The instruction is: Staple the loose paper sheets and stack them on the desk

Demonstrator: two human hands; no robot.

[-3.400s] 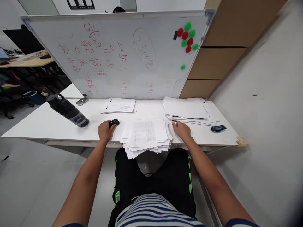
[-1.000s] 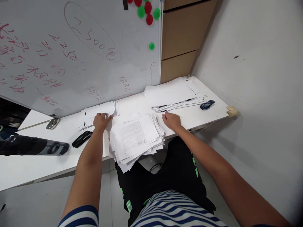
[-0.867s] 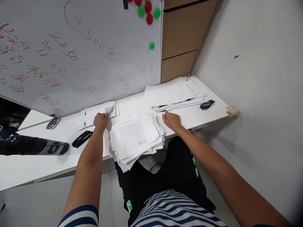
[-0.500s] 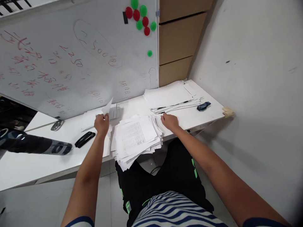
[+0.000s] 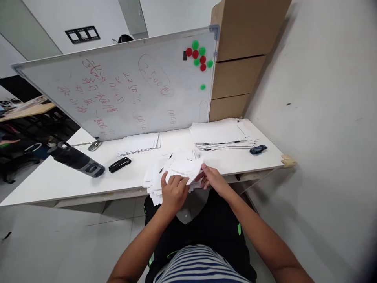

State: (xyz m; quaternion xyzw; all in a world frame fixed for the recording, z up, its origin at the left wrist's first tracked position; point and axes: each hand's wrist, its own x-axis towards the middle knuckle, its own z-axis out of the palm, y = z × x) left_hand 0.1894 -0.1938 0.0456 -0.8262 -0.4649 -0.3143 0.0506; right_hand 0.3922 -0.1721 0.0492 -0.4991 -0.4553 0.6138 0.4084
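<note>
Our left hand point(image 5: 174, 191) is closed on a paper sheet point(image 5: 185, 168), just over the messy pile point(image 5: 152, 181) at the table's point(image 5: 59, 184) front edge. Our right hand point(image 5: 212, 179) touches the sheet's right side; we cannot tell if it pinches. Left of the pile there is room up to the stapler point(image 5: 119, 165).

White desk point(image 5: 59, 182), dark bottle point(image 5: 77, 161) on its side at L end, black stapler point(image 5: 119, 164) just R of it, thin paper stack point(image 5: 140, 142) back-ctr, loose paper pile point(image 5: 156, 179) overhanging front edge, big stack point(image 5: 220, 133) back-R, sm. dark-blue item point(image 5: 258, 149) beside it.
</note>
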